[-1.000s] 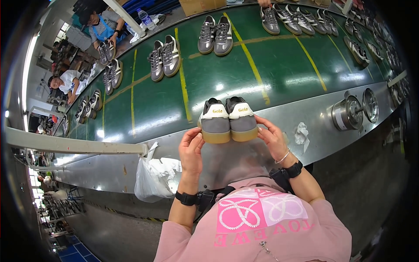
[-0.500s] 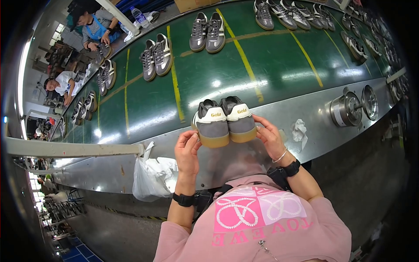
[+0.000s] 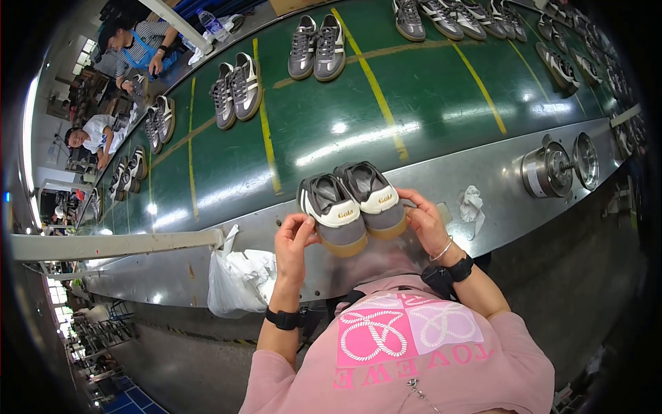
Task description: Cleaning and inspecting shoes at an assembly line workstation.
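Observation:
A pair of grey sneakers with white heel patches and tan gum soles is held side by side above the metal ledge, heels toward me. My left hand (image 3: 293, 247) grips the outer side of the left sneaker (image 3: 339, 229), thumb and fingers closed at its edge. On the other side, my right hand (image 3: 426, 222) holds the right sneaker (image 3: 383, 212) near its heel and sole. The two shoes touch each other and tilt slightly, so their dark openings show. Parts of my fingertips are hidden behind the shoes.
A green conveyor belt (image 3: 317, 124) with yellow lines carries several more pairs, such as grey sneakers (image 3: 317, 48). On the metal ledge (image 3: 496, 169) are a steel pot (image 3: 545, 170), crumpled tissue (image 3: 472, 207) and a plastic bag (image 3: 231, 279). Two people sit across the belt.
Both sneakers have come slightly nearer to me and tipped, showing more of their openings. Pairs on the belt have shifted a little left. The striped-sleeved person's hand has moved off a shoe.

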`<state>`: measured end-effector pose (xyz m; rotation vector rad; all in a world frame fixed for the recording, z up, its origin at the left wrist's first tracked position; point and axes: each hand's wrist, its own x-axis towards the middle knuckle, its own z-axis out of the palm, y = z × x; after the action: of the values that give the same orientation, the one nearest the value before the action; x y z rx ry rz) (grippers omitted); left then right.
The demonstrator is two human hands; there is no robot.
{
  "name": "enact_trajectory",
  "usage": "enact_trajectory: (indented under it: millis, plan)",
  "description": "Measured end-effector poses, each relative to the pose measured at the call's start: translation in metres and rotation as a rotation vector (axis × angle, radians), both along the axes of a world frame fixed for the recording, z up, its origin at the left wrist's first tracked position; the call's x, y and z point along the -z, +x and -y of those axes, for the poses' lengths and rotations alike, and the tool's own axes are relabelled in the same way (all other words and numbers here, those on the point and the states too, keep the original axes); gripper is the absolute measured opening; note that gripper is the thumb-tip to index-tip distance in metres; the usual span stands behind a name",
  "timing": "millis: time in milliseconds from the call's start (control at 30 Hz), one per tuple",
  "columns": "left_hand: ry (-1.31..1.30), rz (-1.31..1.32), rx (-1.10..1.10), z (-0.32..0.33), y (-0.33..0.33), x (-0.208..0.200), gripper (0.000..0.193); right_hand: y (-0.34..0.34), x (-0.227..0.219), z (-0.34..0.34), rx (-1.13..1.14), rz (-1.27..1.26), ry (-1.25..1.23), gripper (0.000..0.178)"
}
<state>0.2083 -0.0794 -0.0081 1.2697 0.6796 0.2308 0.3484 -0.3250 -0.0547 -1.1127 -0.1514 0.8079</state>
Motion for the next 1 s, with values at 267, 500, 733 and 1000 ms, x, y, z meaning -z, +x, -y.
enact_trajectory:
  millis: [267,500,733,1000]
  plan:
    - [0.718,-0.106,0.218,0.003,0.001,-0.004,0.023,-0.009,0.020,0.004,-0.036,-0.029,-0.062,0.041]
    - [0.911,0.080,0.634,0.039,0.027,-0.027,0.046,-0.008,0.015,0.004,-0.036,-0.025,-0.057,0.040]
    - [1.047,0.232,0.709,0.042,0.051,-0.012,0.038,-0.009,0.017,0.014,-0.031,-0.069,-0.033,0.040]
    - [0.753,0.287,0.721,0.052,0.054,-0.018,0.039,-0.003,0.018,0.039,-0.072,0.586,-0.437,0.037]
